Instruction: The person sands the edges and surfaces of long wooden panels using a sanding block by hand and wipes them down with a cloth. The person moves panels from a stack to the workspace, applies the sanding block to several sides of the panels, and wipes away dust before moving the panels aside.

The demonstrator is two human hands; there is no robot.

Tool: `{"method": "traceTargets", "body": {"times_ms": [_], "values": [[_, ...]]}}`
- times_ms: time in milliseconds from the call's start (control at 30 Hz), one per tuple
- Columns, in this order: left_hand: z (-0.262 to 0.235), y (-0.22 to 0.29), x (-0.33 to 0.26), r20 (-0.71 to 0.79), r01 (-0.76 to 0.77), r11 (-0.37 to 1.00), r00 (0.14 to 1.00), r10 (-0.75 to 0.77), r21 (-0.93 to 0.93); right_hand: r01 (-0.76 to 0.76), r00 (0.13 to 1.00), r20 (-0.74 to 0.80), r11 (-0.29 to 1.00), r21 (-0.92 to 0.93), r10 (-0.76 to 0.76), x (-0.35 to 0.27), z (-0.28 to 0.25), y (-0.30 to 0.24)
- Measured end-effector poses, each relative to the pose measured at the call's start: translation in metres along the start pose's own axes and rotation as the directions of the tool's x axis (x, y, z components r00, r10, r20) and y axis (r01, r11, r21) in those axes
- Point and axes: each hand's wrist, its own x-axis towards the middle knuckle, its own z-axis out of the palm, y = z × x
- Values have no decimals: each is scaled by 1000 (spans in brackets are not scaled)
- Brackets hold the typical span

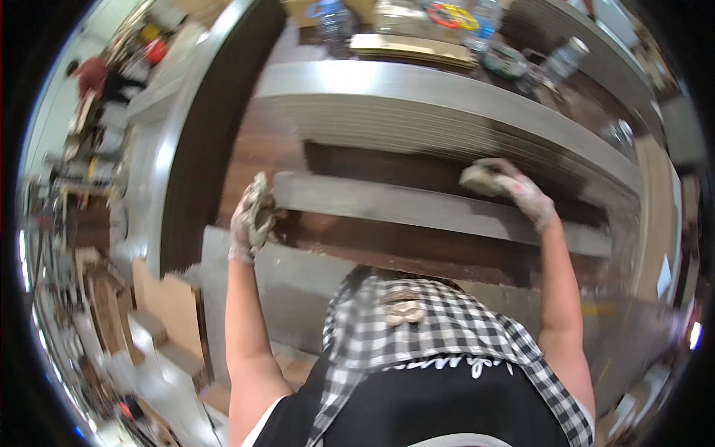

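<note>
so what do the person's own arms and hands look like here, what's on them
Both hands wear light knitted work gloves, dirtied with grey and brown stains: the left hand and the right hand. The gloves end at the wrists. The forearms are bare, with no sleeves reaching them. A black-and-white checked cloth lies over the shoulders, above a black apron with white lettering.
</note>
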Motion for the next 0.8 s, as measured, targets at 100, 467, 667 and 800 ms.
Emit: {"method": "traceTargets", "body": {"times_ms": [100,467,667,800], "values": [[8,-16,7,361,-460,740,880,308,491,-57,988,128,980,-190,82,9,-5,4],[21,2,-13,340,-390,520,920,194,760,-81,992,108,994,79,72,0,3,21],[20,4,-24,342,-363,311,932,123,878,-23,999,-24,1000,9,23,-31,22,28],[16,-3,-27,355,-380,107,914,197,919,-140,986,-65,975,172,153,-44,27,21]]}}
